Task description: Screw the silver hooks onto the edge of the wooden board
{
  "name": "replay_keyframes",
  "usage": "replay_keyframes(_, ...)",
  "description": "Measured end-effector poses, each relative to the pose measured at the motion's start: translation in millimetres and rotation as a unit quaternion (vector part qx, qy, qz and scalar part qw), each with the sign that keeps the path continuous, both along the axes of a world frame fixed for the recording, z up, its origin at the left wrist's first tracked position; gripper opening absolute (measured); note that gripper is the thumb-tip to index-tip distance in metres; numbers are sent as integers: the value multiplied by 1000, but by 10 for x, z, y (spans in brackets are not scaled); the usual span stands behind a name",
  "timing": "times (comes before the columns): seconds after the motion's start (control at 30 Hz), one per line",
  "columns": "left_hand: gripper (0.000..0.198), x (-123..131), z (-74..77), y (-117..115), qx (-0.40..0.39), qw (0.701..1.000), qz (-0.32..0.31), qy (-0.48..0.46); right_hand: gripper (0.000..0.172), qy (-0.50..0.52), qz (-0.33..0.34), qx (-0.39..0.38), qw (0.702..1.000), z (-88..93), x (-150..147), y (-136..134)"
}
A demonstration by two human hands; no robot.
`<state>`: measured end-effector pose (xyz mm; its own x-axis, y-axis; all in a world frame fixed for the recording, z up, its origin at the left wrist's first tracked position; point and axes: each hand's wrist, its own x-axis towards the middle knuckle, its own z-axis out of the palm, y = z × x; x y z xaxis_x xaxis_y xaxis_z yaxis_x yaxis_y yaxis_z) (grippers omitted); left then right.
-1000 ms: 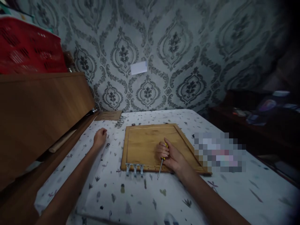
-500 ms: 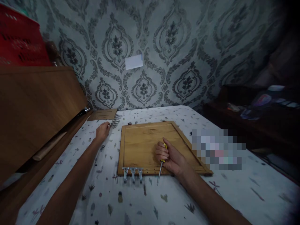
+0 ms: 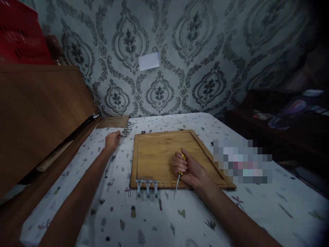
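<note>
My right hand (image 3: pixel 189 169) is wrapped round the yellow handle of a screwdriver (image 3: pixel 177 187), its shaft slanting down past the front edge of a wooden board (image 3: pixel 156 151). The board lies flat, with a raised frame and a row of small holes along the near edge. Three silver hinge-like metal fittings (image 3: pixel 147 188) sit side by side at that edge, toward the left. Beyond the board's left side, my left hand (image 3: pixel 112 140) rests with curled fingers beside a cluster of small metal pieces (image 3: pixel 127 129); whatever its fingertips pinch is hidden.
A patterned white cloth (image 3: pixel 144 219) covers the table. Flat cardboard (image 3: pixel 113 121) lies at the back left, beside a wooden cabinet (image 3: pixel 43 103) bearing a red basket (image 3: pixel 23 37). A blurred-out item (image 3: pixel 241 161) lies right of the board. A bottle (image 3: pixel 290 111) stands farther right.
The whole view has shifted slightly. My left hand's fingers look more closed and drawn in beside the metal pieces. My right hand keeps the screwdriver in nearly the same place.
</note>
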<state>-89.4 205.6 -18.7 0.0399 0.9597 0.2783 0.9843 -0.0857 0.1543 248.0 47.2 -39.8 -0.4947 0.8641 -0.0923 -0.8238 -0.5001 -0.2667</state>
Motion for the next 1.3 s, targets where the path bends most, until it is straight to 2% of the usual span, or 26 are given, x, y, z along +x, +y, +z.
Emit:
replay_keyframes(0.2, 34, 24, 14, -74, 31, 999, 10, -44, 42, -21, -6, 12, 1000, 27, -9, -1)
replay_keyframes(0.37, 34, 48, 118, -247, 51, 993, 14, -109, 42, -42, -21, -14, 999, 75, -32, -43)
replay_keyframes(0.47, 33, 94, 196, -339, 44, 985, -16, -168, 42, -59, -33, -36, 997, 105, -49, -64)
replay_keyframes(0.53, 31, 169, 238, -419, 26, 974, -58, -216, 42, -79, -34, -43, 995, 141, -64, -74)
replay_keyframes(0.67, 18, 431, 316, -711, -57, 929, -178, -320, 36, -132, -33, -26, 990, 283, -100, -114)
replay_keyframes(0.77, 28, 670, 383, -991, -137, 875, -266, -380, 29, -184, -35, -2, 982, 413, -136, -187)
replay_keyframes(0.87, 33, 883, 450, -1227, -207, 822, -328, -416, 26, -241, -48, 21, 969, 523, -181, -310)
replay_keyframes(1.03, 36, 1122, 440, -1431, -293, 761, -362, -451, 32, -320, -63, 39, 945, 606, -236, -595)
replay_keyframes(1.17, 37, 1215, 323, -1474, -336, 736, -360, -465, 37, -368, -62, 31, 927, 569, -271, -858)
replay_keyframes(1.3, 37, 1259, 228, -1505, -380, 720, -364, -451, 38, -406, -68, 18, 911, 455, -350, -1108)
